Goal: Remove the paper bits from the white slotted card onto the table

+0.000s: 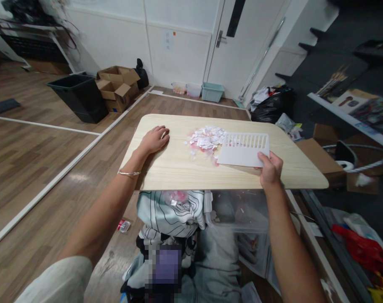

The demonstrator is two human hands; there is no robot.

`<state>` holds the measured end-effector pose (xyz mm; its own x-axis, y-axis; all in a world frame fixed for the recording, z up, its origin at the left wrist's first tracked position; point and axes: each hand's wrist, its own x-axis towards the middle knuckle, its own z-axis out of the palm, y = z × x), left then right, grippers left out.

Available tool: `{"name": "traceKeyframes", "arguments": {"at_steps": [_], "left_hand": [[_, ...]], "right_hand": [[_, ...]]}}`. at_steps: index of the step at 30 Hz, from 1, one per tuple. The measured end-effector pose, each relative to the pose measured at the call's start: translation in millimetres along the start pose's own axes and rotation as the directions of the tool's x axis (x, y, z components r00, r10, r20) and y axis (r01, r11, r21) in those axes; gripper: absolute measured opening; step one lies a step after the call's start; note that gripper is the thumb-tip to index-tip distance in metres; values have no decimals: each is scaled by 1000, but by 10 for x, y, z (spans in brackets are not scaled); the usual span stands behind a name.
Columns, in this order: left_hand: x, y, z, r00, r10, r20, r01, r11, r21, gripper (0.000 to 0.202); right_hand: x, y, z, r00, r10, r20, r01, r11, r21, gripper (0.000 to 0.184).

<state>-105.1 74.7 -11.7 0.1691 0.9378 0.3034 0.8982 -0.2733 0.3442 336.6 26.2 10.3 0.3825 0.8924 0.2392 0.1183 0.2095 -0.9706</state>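
A pale wood-grain tabletop (175, 172) lies in front of me. In my right hand (271, 169) is a flat white panel (242, 158) with a row of slots along its far side; the thumb presses on top and the fingers go underneath. The panel's left edge meets a heap of small white paper scraps (207, 137), with pink and clear bits around it. Resting on the left of the tabletop, my left hand (155, 139) is palm down with loosely bent fingers apart, holding nothing.
Below the table edge are patterned fabric (166, 214) and clear plastic bins (242, 210). A black bin (81, 99) and cardboard boxes (118, 86) stand on the floor at left. To the right are an open carton (317, 155) and a shelf (352, 120).
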Motion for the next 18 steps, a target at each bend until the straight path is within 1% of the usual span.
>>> {"name": "traceKeyframes", "arguments": {"at_steps": [7,14,18], "left_hand": [[9,-13,6,1000,-3,13,3,1000,-15,46],[2,9,-13,1000,-13,2,13,999,-37,43],[0,17,-25,1000,-15,6,15,999,-36,44]], "right_hand": [[12,35,-31,1000,-13,7,13,998,65,37],[3,25,-34,998,11,70,-15,998,64,40],[-2,8,-28,997,33,70,-37,997,67,41]]}}
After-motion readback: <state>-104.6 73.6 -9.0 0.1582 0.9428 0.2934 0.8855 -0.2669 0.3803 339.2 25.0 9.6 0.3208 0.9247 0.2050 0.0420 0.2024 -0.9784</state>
